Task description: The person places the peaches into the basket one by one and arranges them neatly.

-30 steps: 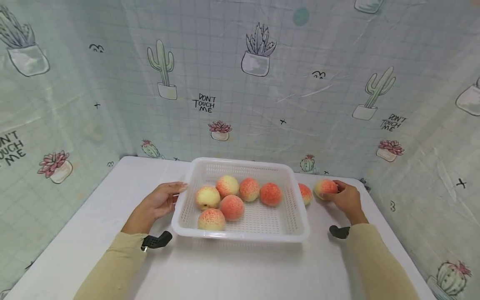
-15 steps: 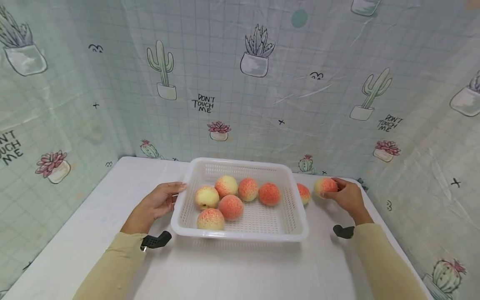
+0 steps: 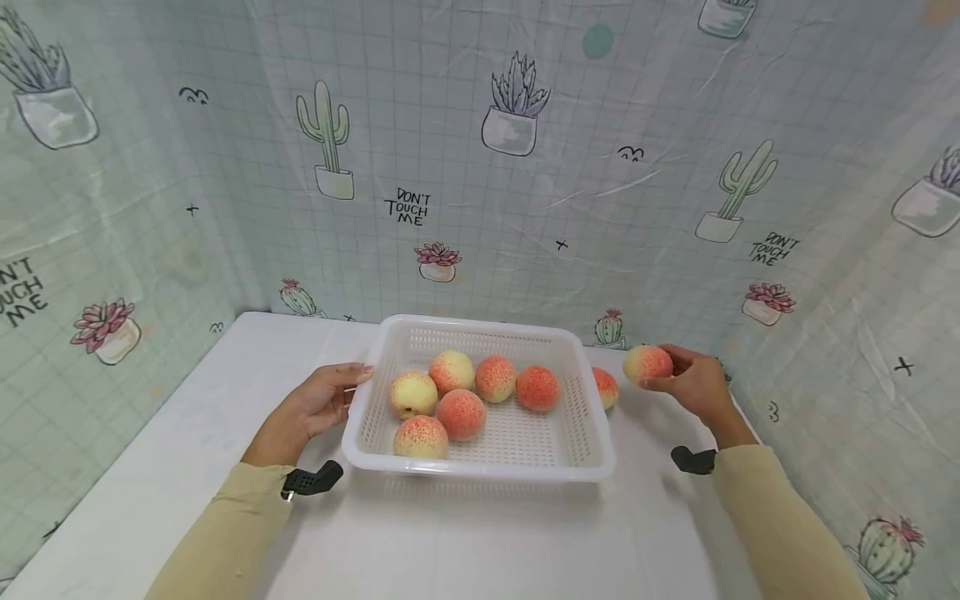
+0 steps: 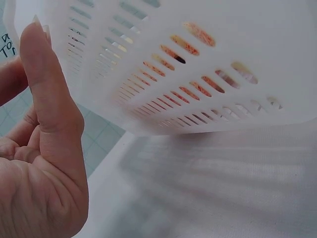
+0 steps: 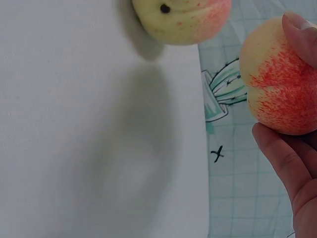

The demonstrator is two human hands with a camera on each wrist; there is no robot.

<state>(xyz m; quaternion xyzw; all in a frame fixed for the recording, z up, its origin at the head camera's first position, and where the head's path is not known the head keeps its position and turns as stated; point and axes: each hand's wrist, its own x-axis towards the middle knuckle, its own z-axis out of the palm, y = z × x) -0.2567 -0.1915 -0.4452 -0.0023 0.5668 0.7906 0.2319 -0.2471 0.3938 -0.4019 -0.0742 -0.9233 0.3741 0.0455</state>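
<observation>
A white plastic basket (image 3: 480,472) with slotted walls holds several red-and-yellow peaches, among them a redder peach (image 3: 537,388) on the right. At its left rim, my left hand (image 3: 315,408) grips with the fingertips; the left wrist view shows the thumb (image 4: 49,84) up against the slotted wall. My right hand (image 3: 701,387) holds another peach (image 3: 648,365) between thumb and fingers, raised off the table. In the right wrist view that held peach (image 5: 282,84) has the thumb on top and a finger below. One more peach (image 3: 604,388) lies on the table, partly hidden behind the basket's right wall.
The table (image 3: 480,542) has a white cover. A patterned curtain (image 3: 480,167) with cactus prints stands behind it and along both sides. Black wrist straps with camera mounts (image 3: 313,480) stick out near both hands.
My right hand has lifted its peach up off the table and slightly leftward. The left hand and the basket have stayed in place.
</observation>
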